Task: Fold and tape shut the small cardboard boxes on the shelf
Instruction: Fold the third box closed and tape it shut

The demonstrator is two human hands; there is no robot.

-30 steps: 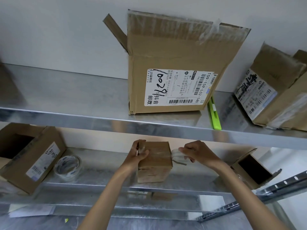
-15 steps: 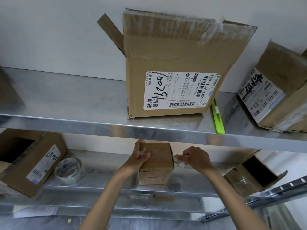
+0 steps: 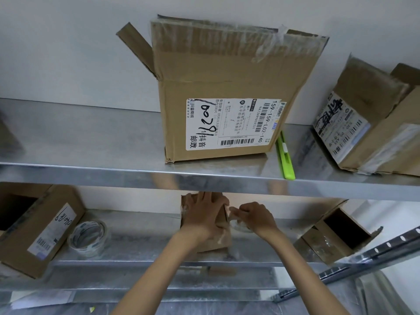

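Note:
A small closed cardboard box [image 3: 221, 243] stands on the lower metal shelf [image 3: 141, 248], partly under the upper shelf's edge. My left hand [image 3: 202, 215] lies flat over its top and front, fingers spread, pressing on it. My right hand [image 3: 252, 217] is at the box's right edge, fingers pinched on a strip of clear tape [image 3: 238, 226] that runs onto the box. A roll of clear tape [image 3: 87, 235] lies on the same shelf to the left.
The upper shelf [image 3: 91, 171] carries a large open box [image 3: 227, 87], a green utility knife [image 3: 285, 158] and another labelled box [image 3: 375, 128]. An open labelled box [image 3: 38, 226] sits lower left, another open one [image 3: 336, 235] lower right. A perforated metal rail [image 3: 368, 258] slants at right.
My left hand slid from the box's left side onto its top. My right hand moved in toward the box's right edge with the tape. The camera tilted up.

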